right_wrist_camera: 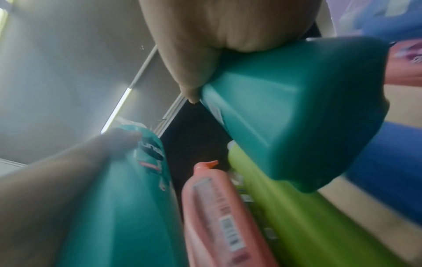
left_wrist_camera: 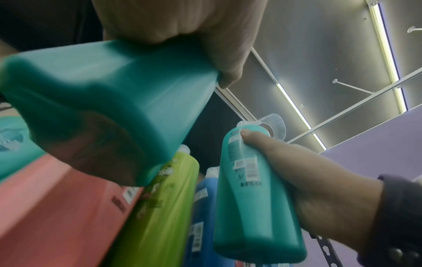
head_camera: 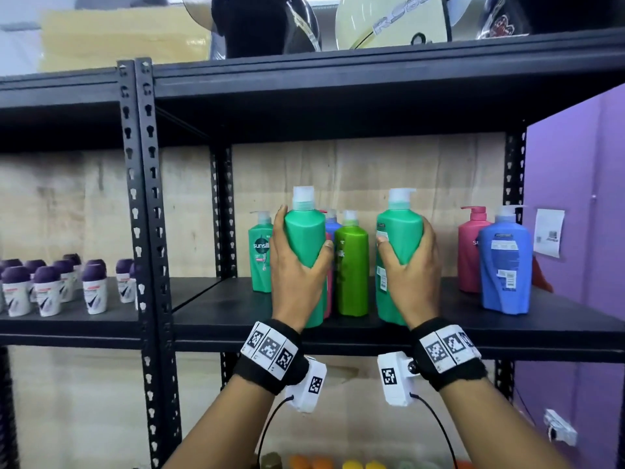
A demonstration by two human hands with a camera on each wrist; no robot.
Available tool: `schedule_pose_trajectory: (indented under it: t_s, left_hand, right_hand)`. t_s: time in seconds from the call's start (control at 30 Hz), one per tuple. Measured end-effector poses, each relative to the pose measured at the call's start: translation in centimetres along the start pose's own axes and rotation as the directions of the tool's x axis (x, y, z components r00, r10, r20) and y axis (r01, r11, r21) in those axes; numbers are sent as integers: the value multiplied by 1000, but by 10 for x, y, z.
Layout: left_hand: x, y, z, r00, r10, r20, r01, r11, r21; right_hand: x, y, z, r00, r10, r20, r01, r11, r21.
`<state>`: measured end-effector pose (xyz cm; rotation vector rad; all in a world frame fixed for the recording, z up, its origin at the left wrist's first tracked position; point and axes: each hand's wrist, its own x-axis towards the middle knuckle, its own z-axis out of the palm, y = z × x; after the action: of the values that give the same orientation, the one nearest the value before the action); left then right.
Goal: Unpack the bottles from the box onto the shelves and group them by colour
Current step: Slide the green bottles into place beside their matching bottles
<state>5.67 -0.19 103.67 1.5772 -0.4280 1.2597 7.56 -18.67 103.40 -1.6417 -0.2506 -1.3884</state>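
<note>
Two teal-green pump bottles held upright at the front edge of the middle shelf (head_camera: 439, 336), one in each hand. The left hand (head_camera: 294, 265) grips the left teal bottle (head_camera: 306, 252) around its body — thumb curled across the near face, fingers wrapped round the far side. The right hand (head_camera: 411, 262) grips the right teal bottle (head_camera: 399, 231) in mirror fashion, its thumb lying on the white back label. In the left wrist view the left bottle's base (left_wrist_camera: 95, 112) is seen from below, apparently clear of the shelf; the right bottle's base likewise in the right wrist view, though blur prevents a firm reading.

Between the two sets of fingers stands a lime-green bottle (head_camera: 351, 269) on the shelf, with a blue bottle (head_camera: 333, 225) and a red-pink one behind the left bottle, mostly hidden. Just beyond the left hand's fingers, toward the back, stands a smaller teal bottle (head_camera: 260, 255) with its label facing forward. Well to the outside of the right hand's fingers stand a pink pump bottle (head_camera: 470, 252) and, nearer the shelf edge, a large blue pump bottle (head_camera: 505, 265), the two side by side and overlapping in the view.

On the adjoining rack, far outside the left hand, stand rows of small purple-capped roll-on bottles (head_camera: 50, 286). Helmets (head_camera: 389, 22) rest on the top shelf.
</note>
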Motion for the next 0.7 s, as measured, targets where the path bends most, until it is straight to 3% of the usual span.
schedule_pose_trajectory:
  t_s: [0.37, 0.7]
  left_hand:
    - [37, -53, -99, 1000, 17, 11, -17, 1000, 18]
    - [52, -121, -140, 993, -109, 34, 108, 994, 21]
  right_hand:
    - [-54, -90, 106, 999, 25, 39, -32, 981, 189]
    - [-103, -103, 183, 982, 56, 178, -81, 987, 138]
